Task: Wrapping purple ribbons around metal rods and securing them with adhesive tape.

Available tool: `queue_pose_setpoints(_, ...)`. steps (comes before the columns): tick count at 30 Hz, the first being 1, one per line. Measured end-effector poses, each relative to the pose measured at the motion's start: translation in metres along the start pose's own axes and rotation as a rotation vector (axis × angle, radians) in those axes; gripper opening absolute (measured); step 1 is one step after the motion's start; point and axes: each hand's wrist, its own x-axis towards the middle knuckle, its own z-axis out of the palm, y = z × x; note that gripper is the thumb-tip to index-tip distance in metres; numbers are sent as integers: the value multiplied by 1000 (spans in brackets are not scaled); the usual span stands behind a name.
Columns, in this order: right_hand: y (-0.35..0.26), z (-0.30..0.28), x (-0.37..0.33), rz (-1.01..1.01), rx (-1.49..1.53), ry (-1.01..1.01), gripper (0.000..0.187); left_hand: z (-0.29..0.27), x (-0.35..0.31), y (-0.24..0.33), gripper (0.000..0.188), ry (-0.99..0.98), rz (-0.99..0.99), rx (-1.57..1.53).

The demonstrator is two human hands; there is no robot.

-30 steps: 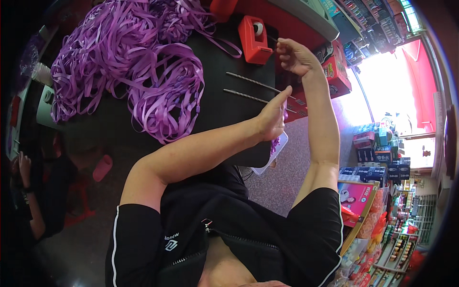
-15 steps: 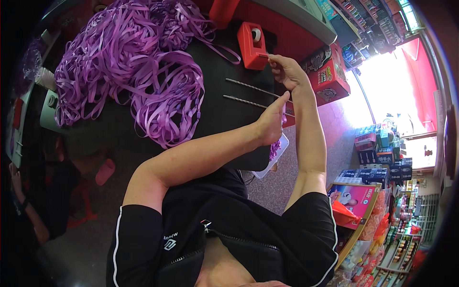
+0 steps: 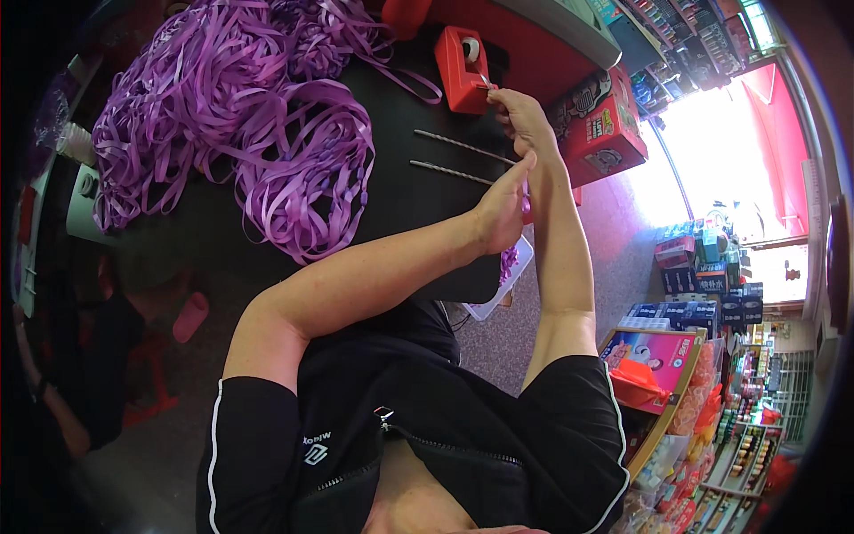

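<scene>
My right hand (image 3: 523, 120) reaches to the front end of a red tape dispenser (image 3: 462, 76). Its thumb and forefinger pinch together at the cutter, seemingly on the tape end, which is too small to see clearly. My left hand (image 3: 503, 212) is held over the right edge of the black table, its thumb pointing up near my right wrist. Its other fingers are hidden behind the palm, and a bit of purple ribbon (image 3: 526, 198) shows beside it. Two thin twisted metal rods (image 3: 452, 172) stick out leftward from behind my hands over the table.
A large heap of purple ribbon loops (image 3: 231, 116) covers the table's left side. Right of the dispenser stands a red printed box (image 3: 600, 125). Below the table edge is a clear plastic tub (image 3: 509, 276) with purple pieces. Another person's arm (image 3: 58, 400) shows at the lower left.
The whole view has shifted slightly, so the table's things appear a little higher and further left. My right fingers remain at the dispenser's cutter, and my left hand keeps its pose.
</scene>
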Motion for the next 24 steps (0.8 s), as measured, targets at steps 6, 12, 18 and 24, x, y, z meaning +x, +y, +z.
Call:
queue_pose_setpoints(6,-3,7,2,32,-9,60,12,-5,1,-1,40,-39,14,20)
queue_pose_setpoints(12,6,7,10,-95,-61,78,11,-9,3,-3,39,-46,-13,27)
queue_pose_setpoints(18,7,-3,-2,-17,-129,26,13,-6,-1,0,48,18,-43,58)
queue_pose_setpoints(24,-3,-50,-77,23,324,-59,22,-19,14,-9,63,106,7,79)
